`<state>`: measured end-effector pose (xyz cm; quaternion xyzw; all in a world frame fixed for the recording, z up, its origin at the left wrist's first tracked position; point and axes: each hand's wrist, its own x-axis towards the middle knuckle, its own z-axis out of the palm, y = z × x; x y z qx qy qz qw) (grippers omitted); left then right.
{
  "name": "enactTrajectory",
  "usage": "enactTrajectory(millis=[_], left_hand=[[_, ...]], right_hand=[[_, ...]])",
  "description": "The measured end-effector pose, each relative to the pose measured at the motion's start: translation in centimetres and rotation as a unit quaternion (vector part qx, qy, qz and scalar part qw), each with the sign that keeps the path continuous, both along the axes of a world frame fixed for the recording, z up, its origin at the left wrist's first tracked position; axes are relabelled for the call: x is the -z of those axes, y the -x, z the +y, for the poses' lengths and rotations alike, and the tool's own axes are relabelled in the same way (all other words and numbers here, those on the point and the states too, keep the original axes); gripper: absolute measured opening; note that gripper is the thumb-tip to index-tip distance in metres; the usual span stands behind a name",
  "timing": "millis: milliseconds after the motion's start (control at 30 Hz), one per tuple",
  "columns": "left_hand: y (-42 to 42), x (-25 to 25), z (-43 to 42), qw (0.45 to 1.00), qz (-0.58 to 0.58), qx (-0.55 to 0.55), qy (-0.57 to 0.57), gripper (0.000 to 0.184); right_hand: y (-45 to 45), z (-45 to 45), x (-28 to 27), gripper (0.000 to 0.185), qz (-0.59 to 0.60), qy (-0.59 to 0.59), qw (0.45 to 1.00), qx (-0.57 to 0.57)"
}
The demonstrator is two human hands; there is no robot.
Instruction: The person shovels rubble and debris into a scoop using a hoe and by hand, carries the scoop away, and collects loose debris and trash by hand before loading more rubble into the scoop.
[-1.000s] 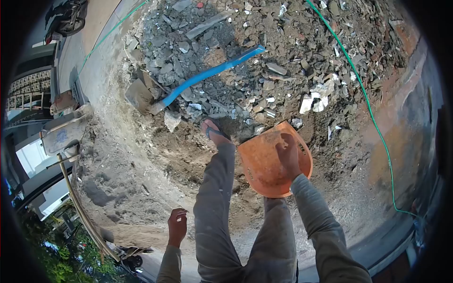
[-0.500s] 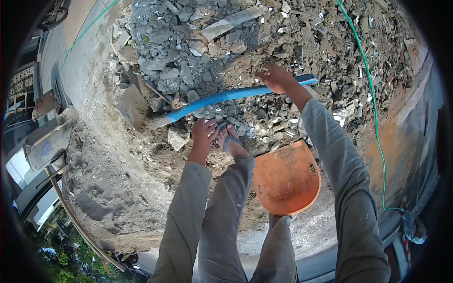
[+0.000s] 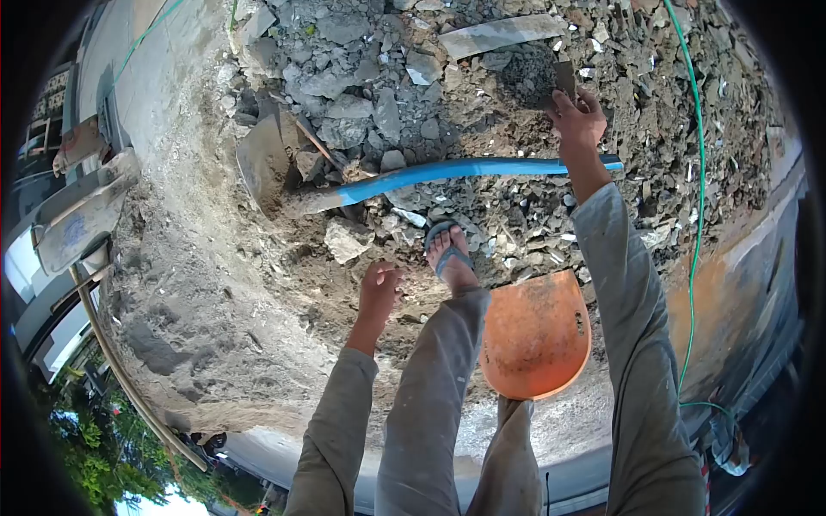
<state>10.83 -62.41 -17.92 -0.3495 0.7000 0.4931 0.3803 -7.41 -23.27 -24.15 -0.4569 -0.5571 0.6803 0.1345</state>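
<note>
My right hand [image 3: 579,125] is stretched over the rubble, just beyond the far end of a blue handle. Its fingers grip a flat dark piece of rubble [image 3: 564,79], held on edge. The blue handle [image 3: 465,168] belongs to a digging tool, perhaps a hoe, whose dirt-covered metal blade [image 3: 265,162] rests at the left. My left hand [image 3: 379,291] hovers above loose soil, holding nothing, fingers loosely bent and apart. Between my right forearm and my leg is an orange plastic scoop [image 3: 535,335], dusty inside with no rubble in it.
Broken concrete and stones [image 3: 344,95] cover the ground ahead. A long pale slab [image 3: 503,36] lies at the top. A green hose [image 3: 699,172] runs down the right side. My sandalled foot [image 3: 449,249] stands by the rubble. A wheelbarrow [image 3: 82,228] is at far left.
My right hand has moved forward and right, and has taken hold of the flat dark piece. My left hand has drawn back from the blue handle. The view has shifted somewhat.
</note>
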Motion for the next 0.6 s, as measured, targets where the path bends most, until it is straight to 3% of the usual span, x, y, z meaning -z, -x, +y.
enactTrajectory(millis=[33, 167, 267, 400, 433, 467, 500, 567, 600], left_hand=[[-0.5, -1.0, 0.1, 1.000, 0.008, -0.012, 0.001, 0.031], [-2.0, -8.4, 4.2, 0.993, -0.029, -0.093, -0.073, 0.034], [-3.7, -12.8, 11.7, 0.968, 0.037, -0.039, -0.245, 0.053], [-5.7, -14.4, 20.2, 0.935, 0.067, -0.073, -0.342, 0.073], [-6.8, -15.5, 21.9, 0.943, 0.106, -0.109, -0.297, 0.064], [-7.6, -15.9, 22.3, 0.935, 0.113, -0.076, -0.329, 0.050], [-9.6, -16.6, 23.3, 0.944, 0.194, -0.078, -0.254, 0.034], [-13.4, -18.1, 23.6, 0.925, 0.193, -0.125, -0.302, 0.034], [-15.5, -18.3, 23.2, 0.910, 0.181, -0.166, -0.333, 0.030]], right_hand=[[-1.3, -0.3, -2.0, 0.050, 0.033, 0.028, 0.998, 0.051], [-10.1, -1.4, -9.2, 0.052, 0.077, 0.097, 0.990, 0.073], [-18.3, -2.7, -14.1, 0.047, 0.097, 0.154, 0.983, 0.033], [-28.6, -3.7, -21.1, 0.044, 0.064, 0.159, 0.985, 0.024], [-30.8, -3.9, -23.2, 0.044, 0.057, 0.153, 0.986, 0.016], [-32.6, -4.1, -25.2, 0.043, 0.053, 0.152, 0.987, 0.012], [-34.8, -4.3, -27.1, 0.043, 0.048, 0.153, 0.987, 0.006], [-40.3, -2.1, -27.7, 0.039, 0.063, 0.175, 0.980, -0.064], [-41.6, -2.6, -30.9, 0.035, 0.036, 0.164, 0.984, -0.066]])
